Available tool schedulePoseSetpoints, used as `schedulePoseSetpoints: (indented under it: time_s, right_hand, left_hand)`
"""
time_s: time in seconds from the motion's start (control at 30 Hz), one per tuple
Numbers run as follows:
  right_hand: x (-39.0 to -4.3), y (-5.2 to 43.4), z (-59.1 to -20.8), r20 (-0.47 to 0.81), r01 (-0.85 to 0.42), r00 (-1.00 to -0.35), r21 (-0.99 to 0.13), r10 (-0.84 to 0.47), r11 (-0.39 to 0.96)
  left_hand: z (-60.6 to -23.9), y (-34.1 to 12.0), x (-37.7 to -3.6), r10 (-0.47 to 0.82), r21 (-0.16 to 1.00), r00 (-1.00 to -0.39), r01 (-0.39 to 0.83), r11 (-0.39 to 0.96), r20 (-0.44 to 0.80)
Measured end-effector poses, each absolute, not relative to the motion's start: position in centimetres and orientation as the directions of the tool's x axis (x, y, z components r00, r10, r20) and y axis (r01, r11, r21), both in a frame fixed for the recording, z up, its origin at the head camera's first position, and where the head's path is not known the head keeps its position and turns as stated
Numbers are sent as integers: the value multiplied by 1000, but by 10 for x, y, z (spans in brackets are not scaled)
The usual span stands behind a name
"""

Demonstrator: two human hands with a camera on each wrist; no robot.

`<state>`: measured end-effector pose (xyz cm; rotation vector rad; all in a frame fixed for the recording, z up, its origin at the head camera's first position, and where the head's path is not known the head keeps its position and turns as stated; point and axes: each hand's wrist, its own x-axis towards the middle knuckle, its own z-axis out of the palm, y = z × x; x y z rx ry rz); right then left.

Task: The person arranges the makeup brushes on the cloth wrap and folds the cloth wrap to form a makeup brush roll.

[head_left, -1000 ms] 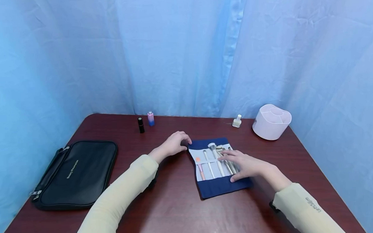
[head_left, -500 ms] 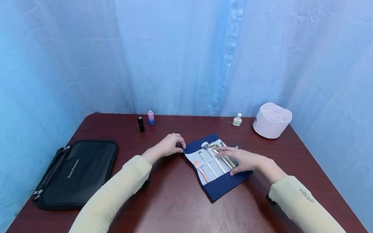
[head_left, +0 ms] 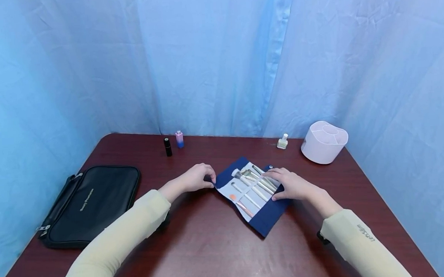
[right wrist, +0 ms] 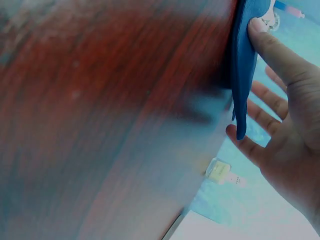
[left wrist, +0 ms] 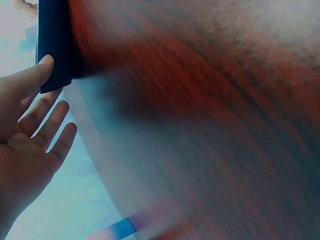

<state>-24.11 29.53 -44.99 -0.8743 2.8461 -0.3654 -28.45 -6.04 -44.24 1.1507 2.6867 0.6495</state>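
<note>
A navy fabric brush roll (head_left: 268,218) lies unrolled and angled on the dark red table, with several makeup brushes (head_left: 260,191) held under a strap on its pale lining. One brush has a pink handle (head_left: 246,210) and an orange head. My left hand (head_left: 194,179) pinches the roll's far left corner; the left wrist view shows the thumb on the navy cloth (left wrist: 56,42) and the other fingers loosely spread. My right hand (head_left: 295,185) rests over the roll's right side, thumb on the near flap. In the right wrist view its fingers are spread along the navy cloth (right wrist: 243,70).
To the left lies a black zip case (head_left: 98,206). Along the back stand a black lipstick-like tube (head_left: 168,147), a small pink-and-blue bottle (head_left: 180,140), a nail polish bottle (head_left: 282,142) and a white divided organizer (head_left: 323,144). Blue curtains (head_left: 211,64) surround the table.
The brush roll has turned counterclockwise, its far left corner shifting left and nearer with my left hand. My right hand has moved slightly, still over the roll's right side.
</note>
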Motion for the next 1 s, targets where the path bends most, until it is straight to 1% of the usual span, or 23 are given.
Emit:
schedulePoseSetpoints:
  time_s: [0.13, 0.27, 0.57, 0.8, 1.0]
  right_hand:
    - [-240, 295, -451, -43, -516, -842, -221, -537, 827]
    - [-240, 292, -451, -42, -497, -856, -210, -515, 842]
    - [-243, 282, -451, -43, -505, -851, -203, -523, 839]
    - [-249, 273, -453, 31, -533, -845, -130, -534, 836]
    - [-257, 270, -455, 58, -576, -817, -141, -574, 806]
  left_hand:
    - [-442, -63, -277, 716, 459, -699, 636, 620, 1]
    - [-444, -67, -270, 716, 473, -697, 624, 623, -24]
    - [-444, -72, -255, 721, 447, -693, 638, 627, -23]
    - [-445, -75, -238, 721, 391, -693, 666, 635, 9]
    - [-445, -78, -227, 733, 361, -679, 693, 624, 39]
